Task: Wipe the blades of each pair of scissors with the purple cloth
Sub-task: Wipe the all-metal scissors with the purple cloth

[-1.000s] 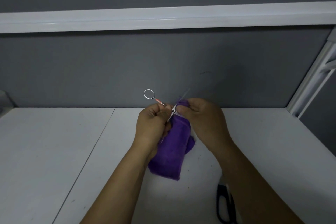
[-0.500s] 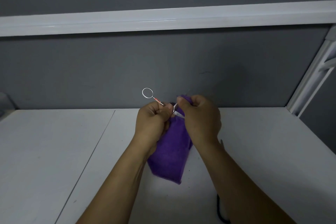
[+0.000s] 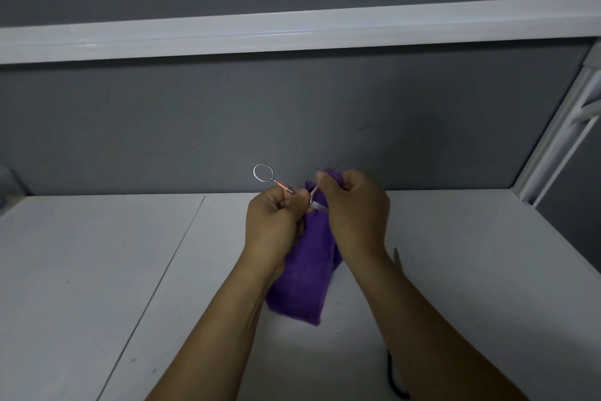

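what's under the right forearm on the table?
A pair of black-handled scissors on the white table: blade tip shows beside the wrist, a handle loop near the bottom edge. The right forearm covers everything between.

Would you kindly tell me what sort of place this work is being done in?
Probably a partitioned desk or workstation: a plain white tabletop, a grey panel right behind it, and a white rail across that panel.

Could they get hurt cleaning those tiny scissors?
Maybe. The right hand pinches the purple cloth round the blades of the small scissors, so a point might poke through. The left hand grips only thin handles, which could slip. The black scissors beside the right forearm could get bumped.
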